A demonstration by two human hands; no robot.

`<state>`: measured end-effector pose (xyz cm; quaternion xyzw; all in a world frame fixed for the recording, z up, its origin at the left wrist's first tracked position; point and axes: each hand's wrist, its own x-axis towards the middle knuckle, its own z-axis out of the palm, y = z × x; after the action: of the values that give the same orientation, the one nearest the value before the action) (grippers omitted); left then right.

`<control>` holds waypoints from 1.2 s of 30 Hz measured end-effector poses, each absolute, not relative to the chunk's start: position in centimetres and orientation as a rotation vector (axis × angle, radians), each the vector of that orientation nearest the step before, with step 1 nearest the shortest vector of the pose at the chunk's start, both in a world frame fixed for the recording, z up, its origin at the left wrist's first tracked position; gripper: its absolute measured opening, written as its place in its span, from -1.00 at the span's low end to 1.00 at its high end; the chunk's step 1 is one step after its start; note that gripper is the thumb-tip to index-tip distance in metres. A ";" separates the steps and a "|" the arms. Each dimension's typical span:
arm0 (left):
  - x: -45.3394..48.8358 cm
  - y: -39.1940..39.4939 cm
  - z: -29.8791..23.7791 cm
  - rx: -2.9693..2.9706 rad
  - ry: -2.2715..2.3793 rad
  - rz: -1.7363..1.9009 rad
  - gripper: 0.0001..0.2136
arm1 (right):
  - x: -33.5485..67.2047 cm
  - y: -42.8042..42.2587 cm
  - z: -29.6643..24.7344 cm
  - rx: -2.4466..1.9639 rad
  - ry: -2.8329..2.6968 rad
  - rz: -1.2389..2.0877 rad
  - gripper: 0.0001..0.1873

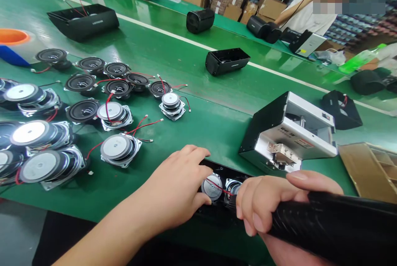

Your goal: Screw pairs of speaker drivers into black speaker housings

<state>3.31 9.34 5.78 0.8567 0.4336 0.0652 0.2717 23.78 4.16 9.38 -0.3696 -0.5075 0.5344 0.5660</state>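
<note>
Black speaker housing (217, 167) holds two drivers (212, 186); left hand (176, 187) steadies it, right hand (273, 204) grips a black tool (335, 224).

Green table (217, 125); black tool (335, 224) (red wires (217, 185)).

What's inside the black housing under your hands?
Two round drivers with a red wire show inside the housing. The left hand and right hand cover the rest.

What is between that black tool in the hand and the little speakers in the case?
Only a thin red wire crosses the speakers in the black case. The right hand grips the tool just beside them; the left hand rests on the case's other side.
</note>
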 end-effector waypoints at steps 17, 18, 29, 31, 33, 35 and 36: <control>2.9 8.6 6.0 2.295 1.183 0.204 -0.73 | 22.6 3.7 4.7 -0.626 -1.288 1.221 -0.60; 2.9 8.6 6.1 2.288 1.194 0.200 -0.72 | 22.7 4.1 3.9 -0.581 -1.321 1.253 -0.68; 2.6 8.5 5.3 2.255 1.270 0.220 -0.66 | 22.7 6.6 2.7 -0.556 -1.543 1.448 -0.40; 2.3 8.5 5.0 2.236 1.269 0.255 -0.67 | 21.7 6.3 1.9 -0.527 -1.479 1.367 -0.35; 2.2 8.7 4.5 2.230 1.265 0.272 -0.64 | 20.9 6.3 1.3 -0.491 -1.424 1.287 -0.34; 2.2 9.1 3.8 2.244 1.268 0.253 -0.58 | 20.8 6.9 1.3 -0.460 -1.399 1.215 -0.40; 2.2 9.4 3.3 2.254 1.270 0.235 -0.56 | 21.0 7.3 1.7 -0.451 -1.394 1.180 -0.44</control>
<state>2.19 9.35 3.33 0.8357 0.4709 0.0870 0.2688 20.99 7.34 1.69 -0.1936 -0.5988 0.5066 0.5893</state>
